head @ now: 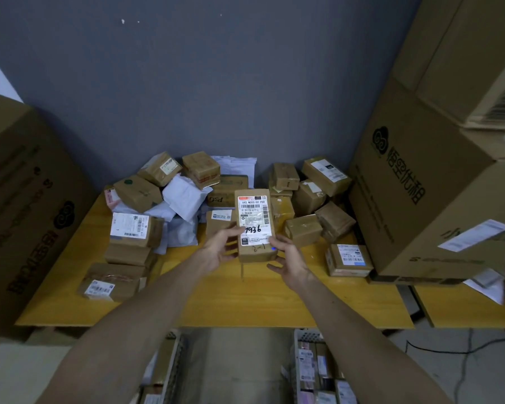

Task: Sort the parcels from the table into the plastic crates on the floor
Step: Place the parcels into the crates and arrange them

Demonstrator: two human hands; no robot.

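A brown cardboard parcel (254,225) with a white label marked "1936" is held upright above the yellow table (225,298), label facing me. My left hand (220,249) grips its lower left edge and my right hand (289,258) grips its lower right corner. Several more brown boxes (303,228) and white mailer bags (184,198) are piled at the back of the table. Two plastic crates stand on the floor below the table's front edge, one at lower left (172,368) and one at lower right (299,360), both holding parcels and partly hidden by my forearms.
A large cardboard box (27,205) stands at the table's left end. A stack of big cartons (438,170) crowds the right end. A second yellow table (464,310) adjoins on the right. A black cable (449,351) lies on the floor.
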